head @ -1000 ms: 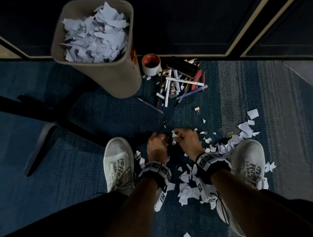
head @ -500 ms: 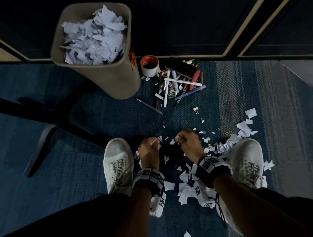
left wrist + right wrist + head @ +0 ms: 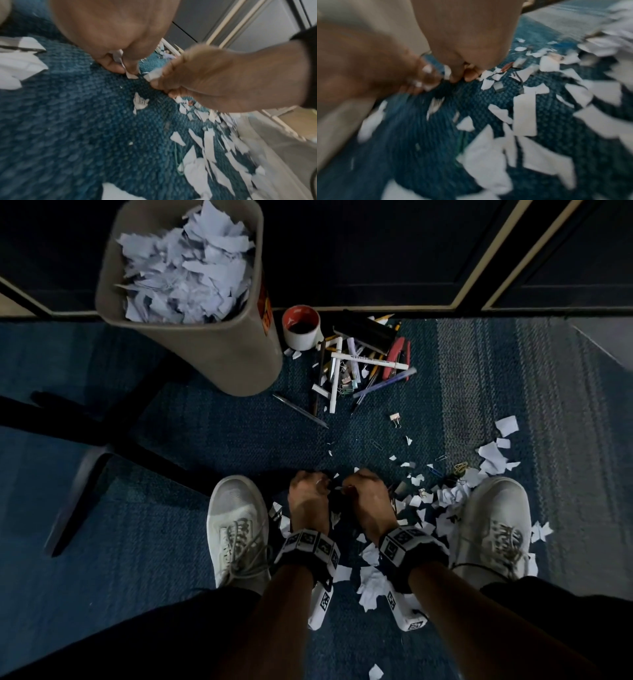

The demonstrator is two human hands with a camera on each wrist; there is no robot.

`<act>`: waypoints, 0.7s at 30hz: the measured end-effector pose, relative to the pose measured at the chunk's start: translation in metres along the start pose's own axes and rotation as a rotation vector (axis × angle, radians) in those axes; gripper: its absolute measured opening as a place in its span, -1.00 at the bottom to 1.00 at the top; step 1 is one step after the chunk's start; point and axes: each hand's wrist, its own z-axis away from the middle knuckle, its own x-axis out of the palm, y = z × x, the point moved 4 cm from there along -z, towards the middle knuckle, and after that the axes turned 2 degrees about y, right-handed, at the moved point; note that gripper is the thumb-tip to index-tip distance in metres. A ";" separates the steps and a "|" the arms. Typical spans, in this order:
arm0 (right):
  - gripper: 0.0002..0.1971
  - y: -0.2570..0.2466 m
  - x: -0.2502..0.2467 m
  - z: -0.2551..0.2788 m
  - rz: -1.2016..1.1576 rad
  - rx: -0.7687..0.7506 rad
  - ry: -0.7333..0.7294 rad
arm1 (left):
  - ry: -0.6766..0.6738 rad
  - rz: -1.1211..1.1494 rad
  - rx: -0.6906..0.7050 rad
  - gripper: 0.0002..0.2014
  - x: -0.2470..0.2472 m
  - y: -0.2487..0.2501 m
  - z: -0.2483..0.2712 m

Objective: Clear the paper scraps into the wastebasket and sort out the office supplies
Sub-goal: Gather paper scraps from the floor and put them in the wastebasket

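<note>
Both hands are down on the blue carpet between my two white shoes. My left hand (image 3: 313, 486) has its fingers curled and pinches small white paper scraps (image 3: 131, 75). Close beside it, my right hand (image 3: 356, 487) is curled round more scraps (image 3: 152, 75). In the right wrist view the right hand (image 3: 464, 77) has its fingertips on the carpet at the edge of the loose scraps (image 3: 523, 113). The tan wastebasket (image 3: 219, 354) stands at the far left, heaped with torn paper (image 3: 185, 268). Pens, markers and clips lie in a pile (image 3: 363, 364) to its right.
A red-and-white cup (image 3: 301, 328) stands between the wastebasket and the pile. A binder clip (image 3: 395, 419) and paper clips (image 3: 460, 467) lie loose. Scraps (image 3: 493, 453) spread around the right shoe (image 3: 493, 525). A dark chair base (image 3: 78, 440) crosses the left. A dark wall closes the far side.
Both hands stayed low between the shoes. The right hand has drawn in toward the left one, and the two now work side by side with scraps in their fingers.
</note>
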 end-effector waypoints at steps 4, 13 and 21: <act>-0.85 0.021 -0.016 -0.002 -0.215 0.184 0.165 | 0.190 0.077 0.117 -0.68 0.004 -0.014 0.006; -0.86 0.024 -0.032 -0.012 -0.074 0.176 0.154 | 0.111 0.166 0.202 -0.80 0.014 -0.001 0.005; -0.89 0.000 -0.020 -0.018 0.156 0.091 0.071 | 0.109 0.000 0.116 -0.83 0.036 -0.011 0.000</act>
